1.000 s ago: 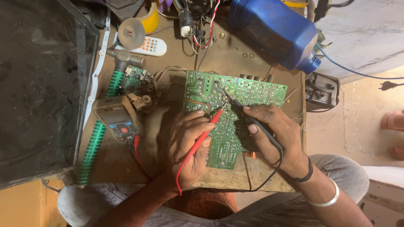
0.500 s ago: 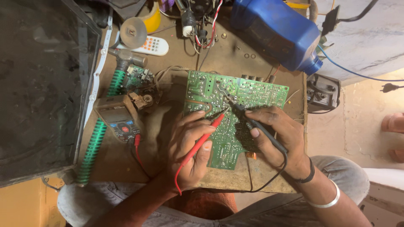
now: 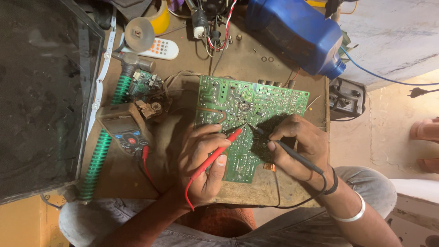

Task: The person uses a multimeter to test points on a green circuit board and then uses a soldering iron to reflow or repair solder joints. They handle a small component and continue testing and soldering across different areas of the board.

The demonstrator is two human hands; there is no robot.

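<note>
At the middle of the table: a green circuit board [image 3: 249, 123] lies flat, solder side up, its near end reaching toward the table's front edge.
Left hand [image 3: 203, 160]: fingers are closed around a red probe [image 3: 218, 151], and the hand rests on the board's left edge.
Right hand [image 3: 299, 146]: fingers pinch a black probe [image 3: 286, 148] like a pen, over the board's right part.
Probe tips: both meet near the board's centre, just beside each other; whether they touch the solder I cannot tell.
Left side of the table: a meter [image 3: 124, 127] sits with a red lead plugged in, beside a green ribbed hose [image 3: 103, 146].
Far left corner: a white remote [image 3: 157, 48].
Far right corner: a blue jug [image 3: 295, 32] lying on its side.
Left edge: a dark screen panel [image 3: 41, 91].
</note>
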